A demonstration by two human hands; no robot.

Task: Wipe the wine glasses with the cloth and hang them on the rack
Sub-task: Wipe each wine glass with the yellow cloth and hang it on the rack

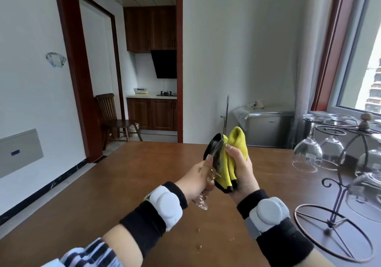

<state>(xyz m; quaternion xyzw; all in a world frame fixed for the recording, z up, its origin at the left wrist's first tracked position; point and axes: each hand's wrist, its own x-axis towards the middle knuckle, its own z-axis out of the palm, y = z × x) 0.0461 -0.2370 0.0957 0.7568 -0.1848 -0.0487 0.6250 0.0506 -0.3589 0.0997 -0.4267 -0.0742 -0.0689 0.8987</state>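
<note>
My left hand (pixel 199 179) grips a clear wine glass (pixel 214 155) by its stem, above the middle of the brown table (pixel 144 174). The glass tilts away from me, and its foot (pixel 201 201) pokes out below my palm. My right hand (pixel 241 167) holds a yellow cloth with a black edge (pixel 237 141), pressed against the bowl of the glass and wrapped partly around it. At the right stands a metal wire rack (pixel 338 184) with several wine glasses (pixel 308 153) hanging upside down from its arms.
A few water drops (pixel 198 230) lie on the table in front of me. The rack's round base (pixel 332 231) sits near the table's right front. Beyond the table are a grey appliance (pixel 268 128), a mop handle (pixel 226 114), a window and a doorway with a chair (pixel 112 118).
</note>
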